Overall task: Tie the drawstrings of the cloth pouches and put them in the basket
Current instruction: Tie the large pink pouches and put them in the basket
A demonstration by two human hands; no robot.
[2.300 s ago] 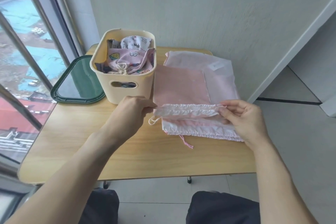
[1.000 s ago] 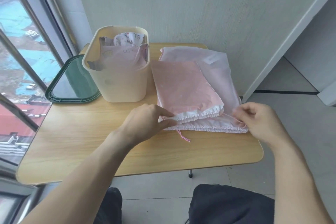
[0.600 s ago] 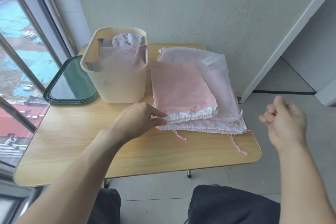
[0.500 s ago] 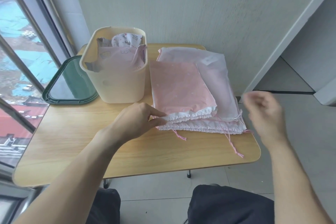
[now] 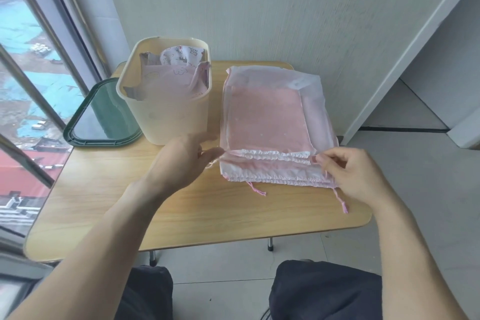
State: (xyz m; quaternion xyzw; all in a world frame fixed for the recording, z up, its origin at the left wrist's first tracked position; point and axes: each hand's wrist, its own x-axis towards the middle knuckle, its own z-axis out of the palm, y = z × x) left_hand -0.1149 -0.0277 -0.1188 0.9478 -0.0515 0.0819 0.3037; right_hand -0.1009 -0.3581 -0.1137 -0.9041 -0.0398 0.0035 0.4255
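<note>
Head view: the left hand (image 5: 179,161) pinches the drawstring end at the left corner of the top pink pouch (image 5: 267,122), and the right hand (image 5: 355,174) pinches the ruffled mouth's right end, probably its cord, to cinch it shut. The pouch lies on the stack just beside the basket (image 5: 171,112), within easy reach.

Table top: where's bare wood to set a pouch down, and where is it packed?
Free: the near strip of the table in front of both hands, and the near-left corner below the green tray. Crowded: the basket and the pouch stack fill the far half; the left hand and right hand work the stack's near edge.
</note>
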